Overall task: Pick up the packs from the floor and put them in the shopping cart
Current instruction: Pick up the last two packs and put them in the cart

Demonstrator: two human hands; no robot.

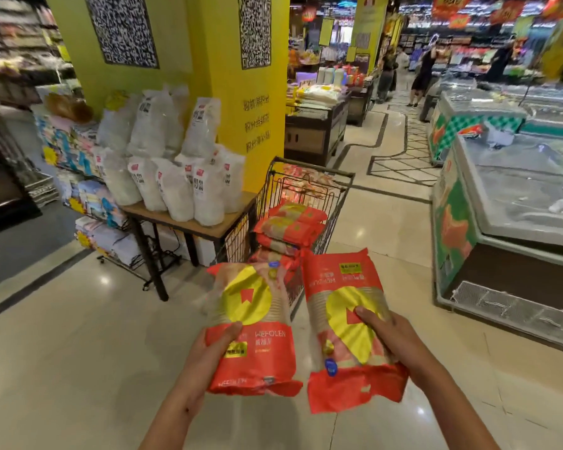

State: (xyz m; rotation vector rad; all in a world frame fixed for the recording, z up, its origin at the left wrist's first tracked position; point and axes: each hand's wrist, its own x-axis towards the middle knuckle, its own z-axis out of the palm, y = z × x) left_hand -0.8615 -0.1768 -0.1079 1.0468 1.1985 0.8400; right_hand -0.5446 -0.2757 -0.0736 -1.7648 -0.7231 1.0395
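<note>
- Leftmost, a wire rack (88, 203) of folded cloths stands against the yellow pillar (189, 79), well apart from your hands.
- Beside it, a small wooden table (215, 227) carries white bags with red labels (189, 196), stacked upright and leaning on each other.
- Your left hand (208, 349) grips the left pack (251, 323), a red packet with a yellow disc on its face; the thumb is curled over its left edge and the fingers are hidden behind it. The pack is held off the floor, its far end just in front of the cart's near end.
- Ahead, between and beyond your two packs, the shopping cart (309, 186) stands on the tiled floor (78, 352), touching the table's right corner. Several red packs already in the cart (290, 225) lie flat in a pile.
- Your right hand (387, 332) holds the right pack (348, 323), same red and yellow wrap, printed side turned the other way round. The thumb presses on the yellow disc, the rest of the fingers wrap underneath out of sight. This pack is also in the air, just beside the left one, their inner edges close but apart.
- Rightmost, glass-topped chest freezers (514, 196) line the aisle, and people (423, 76) stand far back, blurred.
</note>
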